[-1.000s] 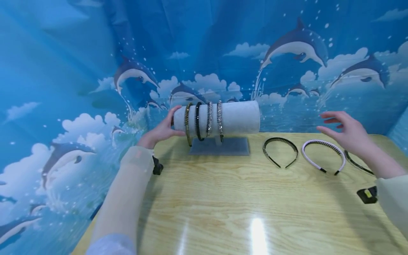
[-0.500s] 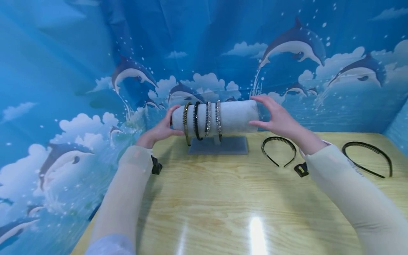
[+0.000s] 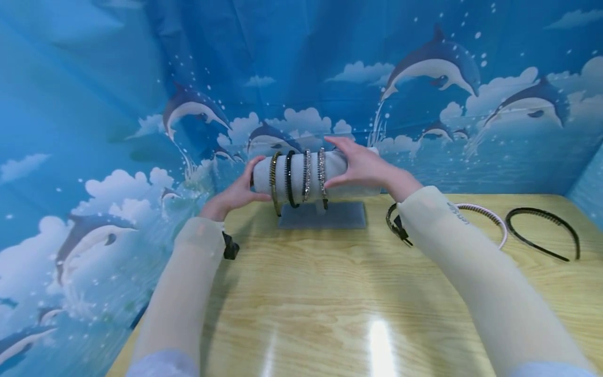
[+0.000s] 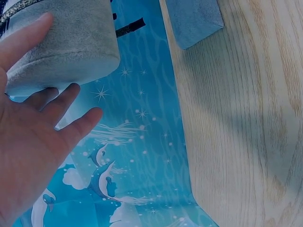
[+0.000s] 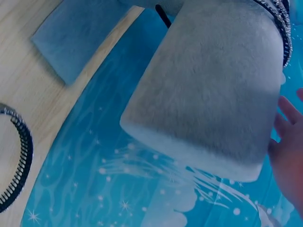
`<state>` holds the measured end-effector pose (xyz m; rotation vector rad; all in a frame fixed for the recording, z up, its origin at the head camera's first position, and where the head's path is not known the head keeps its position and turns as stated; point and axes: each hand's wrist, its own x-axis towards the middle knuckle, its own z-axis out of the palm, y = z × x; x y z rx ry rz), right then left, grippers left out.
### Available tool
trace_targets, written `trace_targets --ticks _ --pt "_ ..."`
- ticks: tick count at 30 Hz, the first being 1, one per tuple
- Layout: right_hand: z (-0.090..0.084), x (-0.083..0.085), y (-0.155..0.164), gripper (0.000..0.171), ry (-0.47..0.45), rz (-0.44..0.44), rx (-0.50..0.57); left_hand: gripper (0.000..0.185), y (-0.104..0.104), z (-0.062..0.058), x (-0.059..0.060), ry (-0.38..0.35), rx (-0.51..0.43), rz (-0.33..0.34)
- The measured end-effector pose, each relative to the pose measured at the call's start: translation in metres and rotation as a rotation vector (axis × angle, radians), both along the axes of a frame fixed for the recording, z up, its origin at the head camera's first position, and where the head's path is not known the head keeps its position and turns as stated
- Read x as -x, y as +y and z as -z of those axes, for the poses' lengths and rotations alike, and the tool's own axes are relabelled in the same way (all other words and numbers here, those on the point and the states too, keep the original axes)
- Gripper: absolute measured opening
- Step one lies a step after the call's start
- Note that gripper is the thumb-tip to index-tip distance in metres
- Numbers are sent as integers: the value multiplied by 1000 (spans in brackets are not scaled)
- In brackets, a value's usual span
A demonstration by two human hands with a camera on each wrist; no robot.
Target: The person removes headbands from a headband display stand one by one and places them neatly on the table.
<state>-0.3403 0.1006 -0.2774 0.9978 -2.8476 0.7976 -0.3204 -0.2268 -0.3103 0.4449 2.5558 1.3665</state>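
Observation:
A pale grey padded roll (image 3: 336, 165) stands on a flat grey base (image 3: 347, 217) and carries several headbands. From the left they are a gold headband (image 3: 273, 180), a black headband (image 3: 289, 180), then two sparkly silver ones. My left hand (image 3: 235, 192) holds the roll's left end, thumb in front; in the left wrist view its other fingers lie by the end face. Around the roll's right part my right hand (image 3: 365, 166) is spread, fingers above and thumb in front, tips close to the rightmost silver headband (image 3: 322, 170). Whether they touch it I cannot tell.
On the wooden table (image 3: 306, 293) at right lie a black toothed headband (image 3: 390, 219), partly behind my right wrist, a pale lilac headband (image 3: 504, 230), partly under the sleeve, and another black headband (image 3: 534, 210). A blue dolphin-print sheet (image 3: 301, 63) hangs behind.
My right hand has swung left from above the headbands on the table to the roll's right end, then along it to the rightmost silver headband. My left hand has stayed on the roll.

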Motion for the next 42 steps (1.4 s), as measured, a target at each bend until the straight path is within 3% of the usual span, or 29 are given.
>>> trace_targets --ticks 9,22,25,32,37,42 --pt "6 8 -14 115 44 12 -127 95 -1 2 2 5 -10 21" --pt "5 14 -18 120 52 21 -201 95 -1 2 1 5 -17 29" --pt "6 15 -19 121 59 26 -223 95 2 -1 -1 -9 -28 28" --pt "6 16 -21 121 76 34 -242 93 11 -20 -20 -27 -7 10" --pt "7 16 -21 117 81 41 -209 93 10 -19 -19 -21 -8 20" --pt "9 16 -14 114 95 54 -177 96 3 -6 -6 -6 -22 31"
